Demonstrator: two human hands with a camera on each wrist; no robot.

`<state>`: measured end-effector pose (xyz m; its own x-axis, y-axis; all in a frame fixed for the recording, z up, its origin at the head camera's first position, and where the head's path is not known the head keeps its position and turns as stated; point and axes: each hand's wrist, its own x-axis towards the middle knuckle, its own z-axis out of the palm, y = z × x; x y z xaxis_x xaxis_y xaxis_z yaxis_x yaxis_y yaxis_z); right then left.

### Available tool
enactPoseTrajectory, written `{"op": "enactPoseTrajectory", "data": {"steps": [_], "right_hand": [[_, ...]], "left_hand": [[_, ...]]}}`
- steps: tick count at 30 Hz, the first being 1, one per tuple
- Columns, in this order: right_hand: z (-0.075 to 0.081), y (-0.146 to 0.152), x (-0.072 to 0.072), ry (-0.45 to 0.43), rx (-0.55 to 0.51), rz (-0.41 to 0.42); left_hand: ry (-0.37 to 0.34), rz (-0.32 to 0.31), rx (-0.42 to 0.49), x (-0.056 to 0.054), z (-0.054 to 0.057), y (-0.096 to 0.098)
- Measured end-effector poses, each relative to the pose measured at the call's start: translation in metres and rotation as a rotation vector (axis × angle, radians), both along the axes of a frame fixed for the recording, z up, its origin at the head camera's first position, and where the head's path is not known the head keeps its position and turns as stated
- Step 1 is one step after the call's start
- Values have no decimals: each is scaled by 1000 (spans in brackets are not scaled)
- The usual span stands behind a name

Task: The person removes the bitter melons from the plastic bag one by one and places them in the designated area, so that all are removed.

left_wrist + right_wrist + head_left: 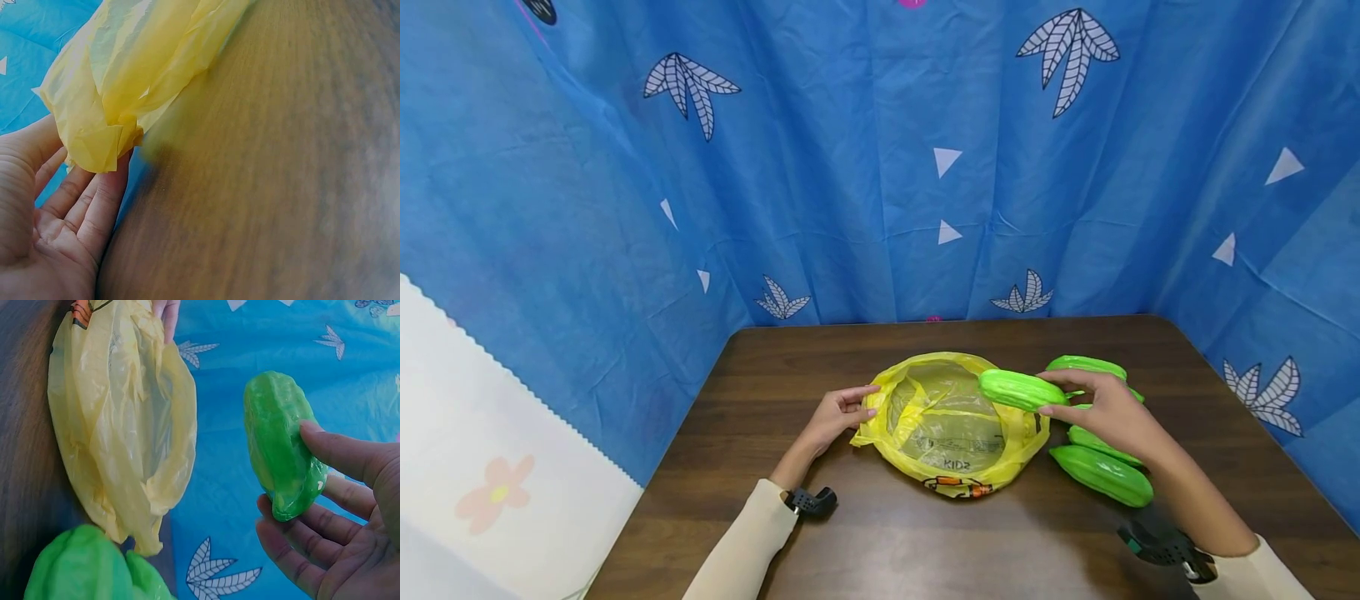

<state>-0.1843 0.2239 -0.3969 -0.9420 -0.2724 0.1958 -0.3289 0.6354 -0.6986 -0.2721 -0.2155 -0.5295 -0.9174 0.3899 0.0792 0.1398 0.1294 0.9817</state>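
A yellow plastic bag (1022,454) stands on the table with its mouth spread wide, facing up. At its left rim my left hand (841,414) pinches the bag's edge between thumb and fingers; in the left wrist view the fingertips go behind the yellow plastic (150,69). My right hand (1101,408) holds a ridged, glossy green cucumber (1019,389) by one end, thumb on one side and fingers on the other. The cucumber's free end overlaps the right part of the bag's mouth, and in the right wrist view the cucumber (278,434) is apart from the bag.
Several more green cucumbers (1101,475) lie on the table right of the bag, partly hidden under my right hand. The brown wooden table (880,542) ends at a blue patterned curtain (865,167) behind and at both sides. White cloth (490,442) hangs at far left.
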Motion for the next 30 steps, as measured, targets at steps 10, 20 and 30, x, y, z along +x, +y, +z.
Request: {"op": "enactPoseTrajectory", "data": {"steps": [10,20,30], "right_hand": [[-6,20,15,10,30,-54],[-7,37,32,-25,6,-75],[-15,49,41,-61,-1,-85]], "left_hand": [[-13,3,-3,-1,0,0],[-5,-6,0,1,2,1],[-12,-10,10,-1,0,1]]}}
